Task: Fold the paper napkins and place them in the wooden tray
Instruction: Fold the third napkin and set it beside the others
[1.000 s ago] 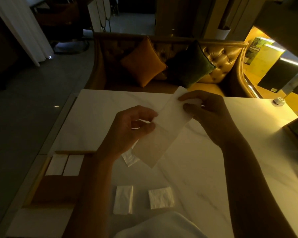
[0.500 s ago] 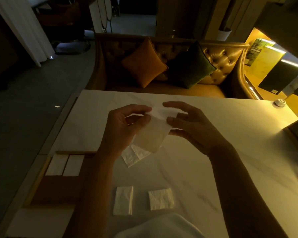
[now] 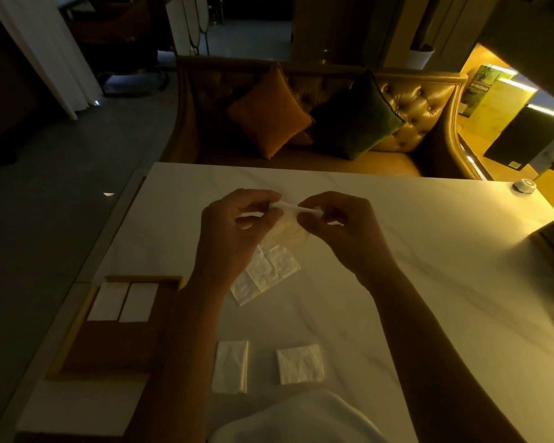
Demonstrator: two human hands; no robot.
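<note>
Both hands hold one white paper napkin (image 3: 287,230) above the marble table, doubled over so its top edge runs between my fingertips. My left hand (image 3: 237,231) pinches the left end and my right hand (image 3: 336,228) pinches the right end. An unfolded napkin (image 3: 266,273) lies flat on the table just below them. Two folded napkins (image 3: 230,366) (image 3: 300,362) lie near the front edge. The wooden tray (image 3: 77,327) sits at the left, with two folded napkins (image 3: 122,301) side by side at its far end; my left forearm hides its right rim.
The marble table (image 3: 429,251) extends to the right, with a small round white object (image 3: 524,186) at its far right corner. A dark framed object pokes in at the right edge. A tufted sofa with orange and green cushions stands behind the table.
My right hand brought the napkin's far end down toward my left hand, folding the long strip in half. Both hands now pinch its top edge close together.
</note>
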